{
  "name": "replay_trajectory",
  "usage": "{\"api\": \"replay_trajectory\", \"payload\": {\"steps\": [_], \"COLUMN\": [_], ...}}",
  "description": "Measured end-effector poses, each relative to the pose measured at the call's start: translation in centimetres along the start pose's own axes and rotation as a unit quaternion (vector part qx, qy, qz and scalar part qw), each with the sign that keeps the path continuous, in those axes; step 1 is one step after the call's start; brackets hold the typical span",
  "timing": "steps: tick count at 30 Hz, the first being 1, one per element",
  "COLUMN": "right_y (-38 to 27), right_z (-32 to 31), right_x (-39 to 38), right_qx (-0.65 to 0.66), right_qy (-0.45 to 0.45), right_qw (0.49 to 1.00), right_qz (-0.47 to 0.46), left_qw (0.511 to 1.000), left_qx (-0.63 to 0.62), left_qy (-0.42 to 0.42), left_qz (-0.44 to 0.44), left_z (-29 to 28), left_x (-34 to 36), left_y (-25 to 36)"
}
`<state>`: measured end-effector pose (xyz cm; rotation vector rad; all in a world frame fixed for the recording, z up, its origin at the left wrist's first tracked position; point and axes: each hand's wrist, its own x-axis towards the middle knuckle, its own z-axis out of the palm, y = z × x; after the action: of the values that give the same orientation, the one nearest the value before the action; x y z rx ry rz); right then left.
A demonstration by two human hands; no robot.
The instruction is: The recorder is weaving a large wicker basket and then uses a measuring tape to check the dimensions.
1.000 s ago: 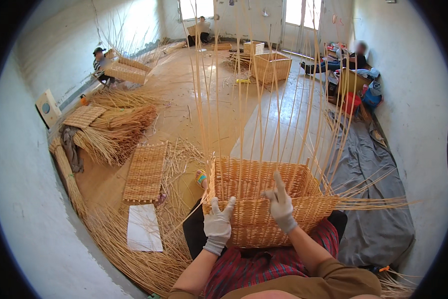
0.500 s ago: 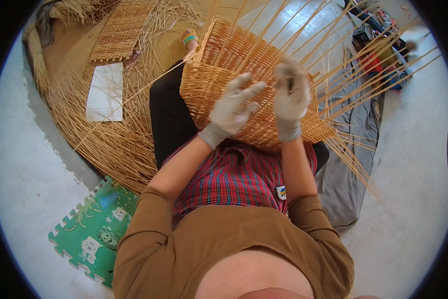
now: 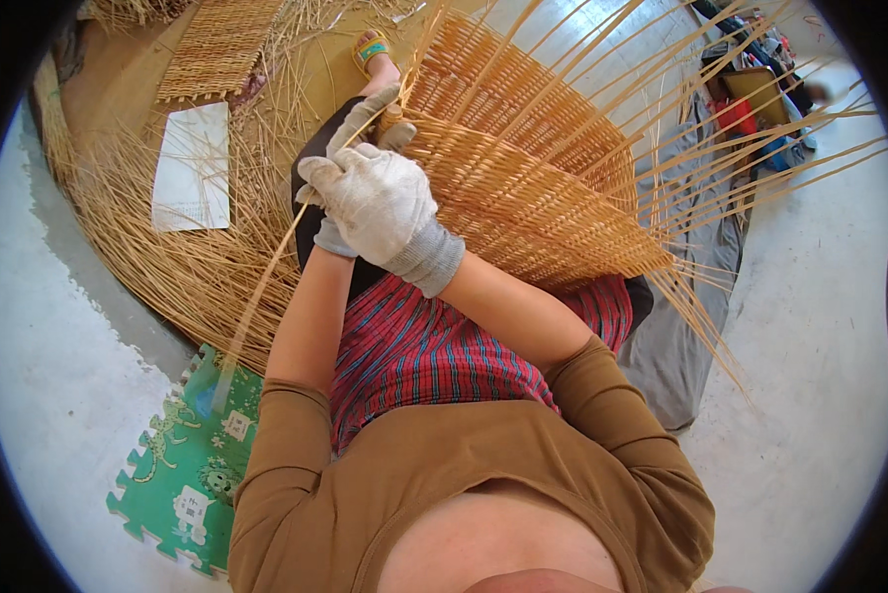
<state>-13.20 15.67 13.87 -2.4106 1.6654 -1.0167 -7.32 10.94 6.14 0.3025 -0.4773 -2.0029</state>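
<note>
A half-woven wicker basket (image 3: pixel 543 198) leans across my lap, tilted, with long stakes sticking out from its far and right sides. My left hand (image 3: pixel 357 121), in a pale work glove, is at the basket's left corner. Its fingers lie closed about the corner, and its palm is hidden behind the other hand. Crossing over it, my right hand (image 3: pixel 380 198), gloved too, pinches a long thin wicker strand (image 3: pixel 266 282). That strand runs from the basket's corner down to the left, its loose end blurred.
On the left lies a big pile of wicker rods (image 3: pixel 167 267) with a white sheet (image 3: pixel 192 168) on top. Farther back is a woven mat (image 3: pixel 217 44). A green foam mat (image 3: pixel 182 484) lies near left, a grey cloth (image 3: pixel 676 346) under the right side. Assorted belongings (image 3: pixel 760 94) sit far right.
Both hands have moved left from the basket's middle to its left corner, the right now crossing over the left. A strand is now pinched in the right hand. The basket has shifted slightly.
</note>
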Motion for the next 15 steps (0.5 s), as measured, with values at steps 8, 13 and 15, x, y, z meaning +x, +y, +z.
{"api": "replay_trajectory", "payload": {"steps": [8, 13, 15], "right_y": [1.4, 4.9, 6.5], "right_z": [-1.5, -3.1, -4.1], "right_x": [-5.3, -7.3, -7.1], "right_qx": [-0.001, 0.544, 0.438], "right_qy": [-0.102, 0.143, 0.106], "right_qw": [0.994, 0.760, 0.779], "right_qz": [0.041, 0.324, 0.436], "left_qw": [0.795, 0.841, 0.851], "left_qx": [0.547, 0.491, 0.468], "left_qy": [-0.097, -0.172, -0.199], "left_qz": [0.245, 0.149, 0.132], "left_z": [-1.2, -1.6, -2.2], "left_x": [2.3, 3.6, 4.2], "left_y": [1.7, 3.6, 4.0]}}
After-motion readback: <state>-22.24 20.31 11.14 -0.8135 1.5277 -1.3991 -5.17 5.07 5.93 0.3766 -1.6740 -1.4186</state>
